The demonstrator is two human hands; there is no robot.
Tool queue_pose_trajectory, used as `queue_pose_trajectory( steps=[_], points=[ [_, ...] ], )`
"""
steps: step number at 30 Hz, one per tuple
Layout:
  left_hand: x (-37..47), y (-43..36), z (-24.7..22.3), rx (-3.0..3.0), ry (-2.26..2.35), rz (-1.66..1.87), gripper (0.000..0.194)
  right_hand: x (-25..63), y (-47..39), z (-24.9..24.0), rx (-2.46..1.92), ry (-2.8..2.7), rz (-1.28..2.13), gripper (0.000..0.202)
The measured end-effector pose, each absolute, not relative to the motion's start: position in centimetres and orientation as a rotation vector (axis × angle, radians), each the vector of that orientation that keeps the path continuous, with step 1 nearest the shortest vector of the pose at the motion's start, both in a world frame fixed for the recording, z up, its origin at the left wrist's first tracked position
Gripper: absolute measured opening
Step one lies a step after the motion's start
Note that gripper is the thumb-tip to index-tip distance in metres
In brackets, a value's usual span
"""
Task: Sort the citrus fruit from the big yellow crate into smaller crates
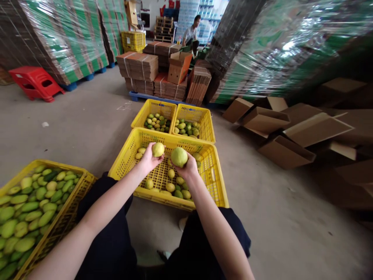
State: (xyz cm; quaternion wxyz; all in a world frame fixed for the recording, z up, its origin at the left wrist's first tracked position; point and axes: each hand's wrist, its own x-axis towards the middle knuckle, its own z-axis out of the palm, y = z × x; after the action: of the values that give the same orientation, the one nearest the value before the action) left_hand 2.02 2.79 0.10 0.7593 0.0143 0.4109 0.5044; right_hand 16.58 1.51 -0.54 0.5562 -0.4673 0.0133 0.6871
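Observation:
My left hand [149, 160] holds a small yellow-green fruit [158, 149] above the large yellow crate [220, 186]. To its right, my right hand [189, 167] grips a larger, greener fruit [179, 157] over the same crate. The two fruits are apart. Below my hands, loose yellow and green fruits lie on the slotted crate floor, several of them bunched near the front edge, such as a green-yellow fruit [185, 194]. A few others sit at the left and right sides, partly hidden by my hands.
Two smaller yellow crates [149, 102] [212, 128] of fruit adjoin the far side. A full crate [84, 175] stands at left, a red stool [36, 83] behind it. Cardboard boxes [266, 120] lie at right. Flattened cartons [140, 66] and a seated person [190, 34] are farther back.

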Motion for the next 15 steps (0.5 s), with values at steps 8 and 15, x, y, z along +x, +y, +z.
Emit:
queue_pose_trajectory(
  steps=[8,15],
  points=[
    [2.0,2.8,0.0,0.026,0.844,1.153,0.023,16.3,0.8,1.5,-1.018,0.019,1.647,0.010],
    [2.0,2.5,1.0,0.101,0.881,1.085,0.023,16.2,0.5,1.2,-1.044,-0.020,1.652,0.005]
  ],
)
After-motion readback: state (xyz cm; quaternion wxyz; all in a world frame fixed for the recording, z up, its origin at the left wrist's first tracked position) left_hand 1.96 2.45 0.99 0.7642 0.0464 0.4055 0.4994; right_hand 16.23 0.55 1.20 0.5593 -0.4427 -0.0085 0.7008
